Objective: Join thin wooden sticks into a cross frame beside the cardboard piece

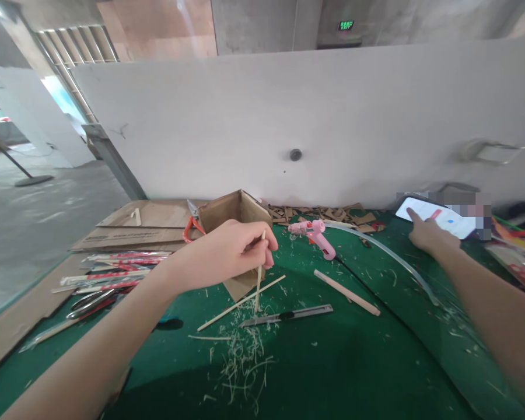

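My left hand (pixel 240 248) is closed in a pinch on a thin wooden stick (pixel 258 286), which stands nearly upright with its lower end at a heap of pale shavings (pixel 245 350). Just by that end lie a utility knife (pixel 308 313) and a second thin stick (pixel 219 318). Behind the hand is an open cardboard box (pixel 221 210), partly hidden by it. Over at the right, my right hand (pixel 433 236) has its fingers apart, one fingertip at the lit screen of a smartphone (pixel 450 223). It holds nothing.
A pink glue gun (pixel 319 238) lies mid-table, its black cable running to the front right. A thicker wooden rod (pixel 347 293) is near it. To the left are orange-handled pliers (pixel 193 224), wrapped chopsticks (pixel 114 274) and cardboard sheets (pixel 126 230). Cardboard scraps (pixel 332 216) line the white partition (pixel 245 128).
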`<state>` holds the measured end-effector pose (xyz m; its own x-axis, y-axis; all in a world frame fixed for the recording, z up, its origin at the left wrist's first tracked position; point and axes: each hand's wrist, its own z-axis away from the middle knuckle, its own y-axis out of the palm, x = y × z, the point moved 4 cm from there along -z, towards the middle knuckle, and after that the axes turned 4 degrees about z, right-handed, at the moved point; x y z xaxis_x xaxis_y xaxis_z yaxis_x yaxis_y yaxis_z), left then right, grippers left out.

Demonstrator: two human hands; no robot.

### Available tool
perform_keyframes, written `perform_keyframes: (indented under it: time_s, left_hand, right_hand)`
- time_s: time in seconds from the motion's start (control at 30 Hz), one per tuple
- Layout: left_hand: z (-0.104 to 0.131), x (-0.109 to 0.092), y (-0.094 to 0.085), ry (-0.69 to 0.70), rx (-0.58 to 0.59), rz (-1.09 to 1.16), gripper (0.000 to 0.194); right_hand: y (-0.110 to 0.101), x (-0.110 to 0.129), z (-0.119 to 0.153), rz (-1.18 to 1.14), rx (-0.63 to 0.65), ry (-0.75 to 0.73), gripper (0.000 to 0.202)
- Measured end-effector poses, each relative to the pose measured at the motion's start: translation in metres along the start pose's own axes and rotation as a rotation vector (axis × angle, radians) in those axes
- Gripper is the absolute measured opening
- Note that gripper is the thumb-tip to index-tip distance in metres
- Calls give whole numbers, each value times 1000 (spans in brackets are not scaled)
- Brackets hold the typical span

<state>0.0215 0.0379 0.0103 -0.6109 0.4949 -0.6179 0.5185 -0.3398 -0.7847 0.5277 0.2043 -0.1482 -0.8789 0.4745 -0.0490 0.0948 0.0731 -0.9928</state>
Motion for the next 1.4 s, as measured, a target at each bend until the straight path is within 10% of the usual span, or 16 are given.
perform_keyframes:
  time_s: [0.47,0.77,1.4]
  left_hand:
    - [0,3,1,-21,11,-2,22]
    - [-1,2,1,-23,17,6,22]
    - [0,0,0,2,16,3,23]
  right_hand:
    - [-1,1,5,-56,-53,65,60]
    - [-17,-19,35,-330,-243,477,59]
    - [-9,-35,31,-463,-296,584,71]
